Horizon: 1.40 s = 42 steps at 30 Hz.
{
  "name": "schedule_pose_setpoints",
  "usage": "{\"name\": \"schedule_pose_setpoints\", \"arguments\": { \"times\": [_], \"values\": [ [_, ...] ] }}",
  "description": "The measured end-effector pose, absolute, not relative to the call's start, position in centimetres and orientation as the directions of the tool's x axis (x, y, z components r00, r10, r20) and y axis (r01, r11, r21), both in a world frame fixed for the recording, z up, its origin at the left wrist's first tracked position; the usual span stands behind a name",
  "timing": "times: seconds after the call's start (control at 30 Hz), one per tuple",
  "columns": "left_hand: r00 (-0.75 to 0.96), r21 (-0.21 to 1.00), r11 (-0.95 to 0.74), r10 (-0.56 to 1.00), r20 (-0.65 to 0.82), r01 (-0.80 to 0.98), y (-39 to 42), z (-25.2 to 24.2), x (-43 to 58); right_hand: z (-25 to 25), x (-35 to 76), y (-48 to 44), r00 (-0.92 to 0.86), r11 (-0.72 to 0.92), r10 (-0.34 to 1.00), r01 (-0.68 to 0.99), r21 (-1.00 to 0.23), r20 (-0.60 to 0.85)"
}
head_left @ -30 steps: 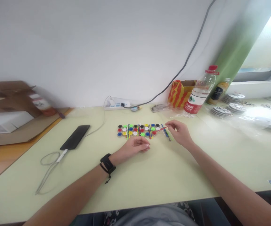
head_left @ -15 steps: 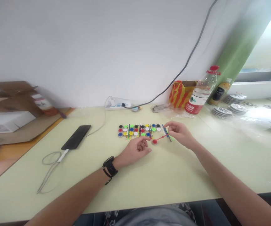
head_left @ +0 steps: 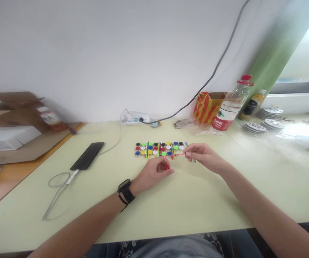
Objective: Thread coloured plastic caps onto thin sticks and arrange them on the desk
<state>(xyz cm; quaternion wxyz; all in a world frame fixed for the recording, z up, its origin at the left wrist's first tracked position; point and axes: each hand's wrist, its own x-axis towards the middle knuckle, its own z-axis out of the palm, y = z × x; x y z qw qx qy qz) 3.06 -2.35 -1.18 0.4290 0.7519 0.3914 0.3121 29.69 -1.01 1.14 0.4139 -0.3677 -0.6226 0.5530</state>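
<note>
My left hand (head_left: 154,172), a black watch on its wrist, is curled with a small red round piece (head_left: 167,167) between thumb and fingers. In the fingertips of my right hand (head_left: 202,156) is a thin red stick (head_left: 178,154), pointing left towards my left index finger. Whether the stick touches that finger I cannot tell. Behind my hands lie rows of small round pieces (head_left: 150,147) in several colours, with bundles of thin coloured sticks (head_left: 172,148) standing between the columns. A blue stick (head_left: 186,144) shows partly behind my right hand.
To the left lies a black phone (head_left: 87,156) with a grey cable. A power strip (head_left: 134,120) sits by the wall. At the back right stand a large water bottle (head_left: 231,105), a striped bag (head_left: 205,107) and stacks of discs (head_left: 255,128). A cardboard box (head_left: 17,111) is far left.
The red round piece has gone from the table into my left hand. My right hand has lowered slightly, and the red stick it holds now lies nearly level, reaching further left.
</note>
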Motion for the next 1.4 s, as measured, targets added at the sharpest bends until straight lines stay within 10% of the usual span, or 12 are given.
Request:
{"name": "schedule_pose_setpoints", "arguments": {
  "times": [0.43, 1.4],
  "values": [
    [0.613, 0.99, -0.115, 0.789, 0.042, 0.079, -2.0, 0.2, 2.4, 0.2, 26.1, -2.6, -0.453, 0.084, 0.885, -0.067, -0.994, 0.106],
    [0.621, 0.973, -0.214, 0.776, 0.113, 0.091, -1.6, -1.0, 2.3, -0.5, 26.5, -2.5, -0.564, 0.161, 0.826, 0.227, -0.96, 0.005]
  ]
}}
